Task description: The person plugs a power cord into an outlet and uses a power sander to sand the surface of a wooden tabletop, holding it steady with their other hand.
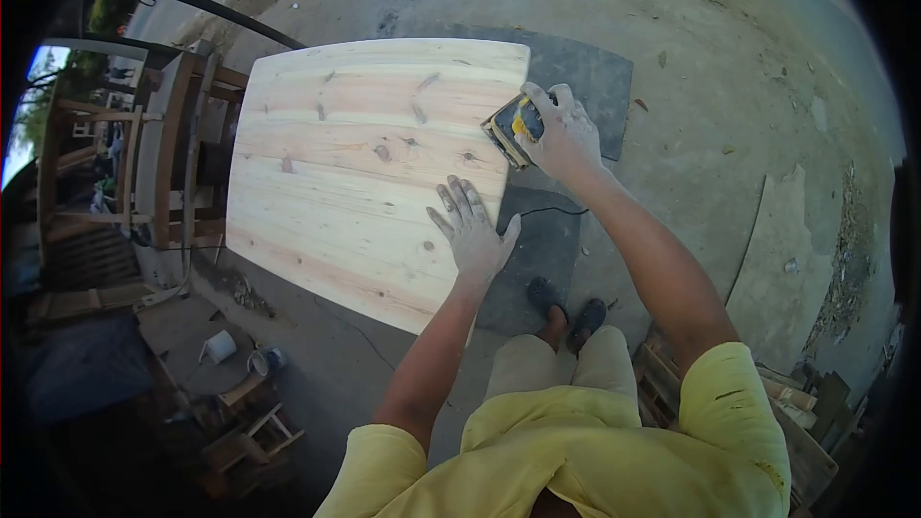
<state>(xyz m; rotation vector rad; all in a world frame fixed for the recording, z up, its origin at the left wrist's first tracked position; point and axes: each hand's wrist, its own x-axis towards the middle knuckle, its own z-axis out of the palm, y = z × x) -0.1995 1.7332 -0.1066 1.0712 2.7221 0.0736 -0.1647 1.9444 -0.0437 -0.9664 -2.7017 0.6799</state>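
Observation:
A broad pale wooden panel (355,163) with knots and slightly curved edges lies in front of me. My left hand (474,235), dusty and with fingers spread, rests flat on the panel near its right edge. In my right hand (564,134) is a black and yellow power sander (515,129), gripped from above at the panel's right edge, toward the upper corner. Part of the sander's body is hidden under my fingers. A dark cord (552,211) runs below my right hand.
Dark sheets (585,86) lie on the ground under and beside the panel. Wooden frames (125,163) stand at the left. A white mug-like container (219,346) and small stools are at the lower left. Wood scraps (806,412) lie at the lower right.

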